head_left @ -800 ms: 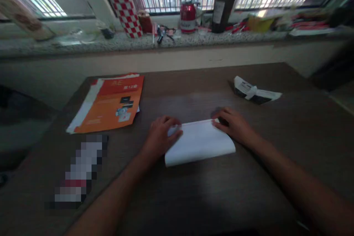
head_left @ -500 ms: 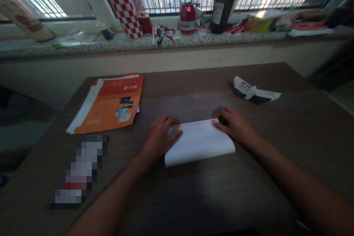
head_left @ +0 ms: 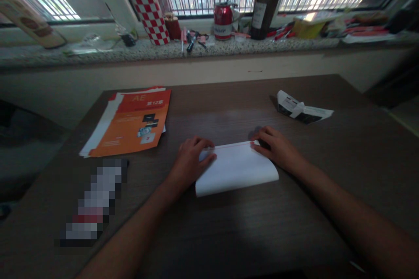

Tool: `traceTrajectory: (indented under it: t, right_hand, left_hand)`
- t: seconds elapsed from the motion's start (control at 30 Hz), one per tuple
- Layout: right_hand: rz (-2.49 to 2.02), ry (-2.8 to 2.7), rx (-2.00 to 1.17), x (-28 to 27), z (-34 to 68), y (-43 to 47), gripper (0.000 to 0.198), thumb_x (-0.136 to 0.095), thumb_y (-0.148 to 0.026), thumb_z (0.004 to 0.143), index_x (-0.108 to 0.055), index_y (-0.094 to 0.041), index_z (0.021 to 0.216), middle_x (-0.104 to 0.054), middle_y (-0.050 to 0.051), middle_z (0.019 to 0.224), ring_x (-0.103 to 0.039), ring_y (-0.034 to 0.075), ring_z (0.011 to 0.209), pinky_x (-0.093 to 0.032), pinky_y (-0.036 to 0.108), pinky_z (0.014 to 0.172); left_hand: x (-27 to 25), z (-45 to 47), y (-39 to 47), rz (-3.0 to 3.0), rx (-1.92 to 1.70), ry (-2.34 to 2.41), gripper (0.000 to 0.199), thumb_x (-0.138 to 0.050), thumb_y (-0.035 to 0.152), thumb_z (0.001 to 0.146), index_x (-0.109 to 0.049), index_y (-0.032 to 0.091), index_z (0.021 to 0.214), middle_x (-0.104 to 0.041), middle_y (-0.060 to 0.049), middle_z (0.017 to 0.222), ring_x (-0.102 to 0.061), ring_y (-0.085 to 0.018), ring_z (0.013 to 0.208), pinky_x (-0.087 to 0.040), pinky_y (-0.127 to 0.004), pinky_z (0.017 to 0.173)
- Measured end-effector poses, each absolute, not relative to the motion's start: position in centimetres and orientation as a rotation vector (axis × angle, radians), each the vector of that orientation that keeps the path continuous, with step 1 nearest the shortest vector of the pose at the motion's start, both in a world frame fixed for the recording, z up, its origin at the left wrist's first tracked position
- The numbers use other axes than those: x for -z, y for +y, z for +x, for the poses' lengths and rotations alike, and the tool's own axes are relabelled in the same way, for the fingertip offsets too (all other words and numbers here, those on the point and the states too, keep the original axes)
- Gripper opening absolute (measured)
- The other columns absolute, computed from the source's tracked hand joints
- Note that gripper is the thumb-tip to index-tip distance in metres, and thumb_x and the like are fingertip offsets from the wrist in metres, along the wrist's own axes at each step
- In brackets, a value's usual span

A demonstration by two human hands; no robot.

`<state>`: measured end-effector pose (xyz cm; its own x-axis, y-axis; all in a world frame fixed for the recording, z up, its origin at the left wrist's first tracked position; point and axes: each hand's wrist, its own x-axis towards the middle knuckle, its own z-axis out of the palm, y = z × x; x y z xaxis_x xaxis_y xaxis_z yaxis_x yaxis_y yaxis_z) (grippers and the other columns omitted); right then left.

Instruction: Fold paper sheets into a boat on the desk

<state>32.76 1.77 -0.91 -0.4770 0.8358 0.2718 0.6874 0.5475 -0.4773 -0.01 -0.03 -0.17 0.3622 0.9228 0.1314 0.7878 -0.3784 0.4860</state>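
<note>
A white sheet of paper lies bent over on itself on the brown table, its near side a rounded, uncreased curve and its edges meeting at the far side. My left hand grips the far left corner, thumb on top and fingers curled behind the edge. At the far right corner, my right hand pinches the paper between thumb and fingers. Both forearms rest low over the table. The fingertips behind the far edge are partly hidden.
Orange booklets lie stacked at the table's left. Nearer me is a pixelated dark-edged object. A folded paper piece sits at the back right. Along the windowsill stand a red can, a dark cup and a checkered bottle.
Almost nothing differs. Both hands keep their hold on the bent paper in the same place; the view has shifted very slightly.
</note>
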Motion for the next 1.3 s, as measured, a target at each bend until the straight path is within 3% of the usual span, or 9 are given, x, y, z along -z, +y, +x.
traceTrajectory:
  t: [0.3,0.53,0.73,0.83,1.0,1.3]
  right_hand:
    - [-1.130,-2.363,-0.425,0.8,32.7,1.9,0.019,-0.060,-0.029,0.104,-0.075,-0.023,0.114,-0.064,0.011,0.109,-0.065,0.027,0.102,-0.054,0.045,0.091]
    - [-1.129,-2.365,-0.457,0.7,32.7,2.0,0.020,-0.059,-0.030,0.104,-0.076,-0.023,0.115,-0.065,0.011,0.109,-0.066,0.027,0.102,-0.055,0.045,0.091]
    - [-1.143,-2.356,-0.460,0.9,32.7,2.1,0.021,-0.060,-0.030,0.103,-0.077,-0.024,0.113,-0.066,0.011,0.109,-0.066,0.027,0.103,-0.054,0.045,0.092]
    - [-1.140,-2.346,-0.469,0.8,32.7,2.1,0.022,-0.060,-0.031,0.103,-0.077,-0.023,0.114,-0.066,0.011,0.109,-0.065,0.028,0.103,-0.054,0.046,0.093]
    - [-1.148,-2.345,-0.488,0.5,32.5,2.0,0.021,-0.060,-0.031,0.103,-0.078,-0.024,0.113,-0.067,0.011,0.109,-0.066,0.028,0.104,-0.054,0.047,0.093]
    - [-1.164,-2.349,-0.469,0.5,32.5,1.9,0.019,-0.061,-0.030,0.103,-0.077,-0.023,0.113,-0.066,0.010,0.109,-0.066,0.027,0.104,-0.054,0.044,0.093]
  left_hand:
    - [0.3,0.0,-0.1,2.326,-0.559,1.500,0.021,-0.074,0.025,0.094,-0.073,0.024,0.115,-0.066,-0.008,0.115,-0.061,-0.030,0.109,-0.047,-0.048,0.097]
    - [0.2,-0.2,-0.1,2.588,-0.514,1.259,0.032,-0.064,0.017,0.101,-0.077,0.035,0.123,-0.065,-0.008,0.129,-0.058,-0.029,0.117,-0.051,-0.050,0.102]
    - [-1.4,0.5,-0.3,2.780,-0.244,1.082,0.031,-0.048,0.018,0.109,-0.071,0.022,0.129,-0.067,-0.010,0.138,-0.063,-0.027,0.119,-0.055,-0.044,0.101]
    - [-2.8,1.4,-1.1,2.714,-0.151,1.113,0.030,-0.052,0.030,0.109,-0.069,0.019,0.130,-0.066,-0.010,0.140,-0.062,-0.028,0.125,-0.054,-0.043,0.106]
    - [-3.8,3.0,-2.9,2.614,-0.110,1.253,0.057,-0.047,0.057,0.107,-0.062,0.013,0.140,-0.062,-0.020,0.144,-0.064,-0.036,0.124,-0.054,-0.050,0.103]
    - [-2.0,4.2,-4.9,2.652,-0.098,1.308,0.059,-0.042,0.052,0.109,-0.047,0.020,0.158,-0.047,-0.020,0.160,-0.043,-0.043,0.148,-0.040,-0.058,0.118]
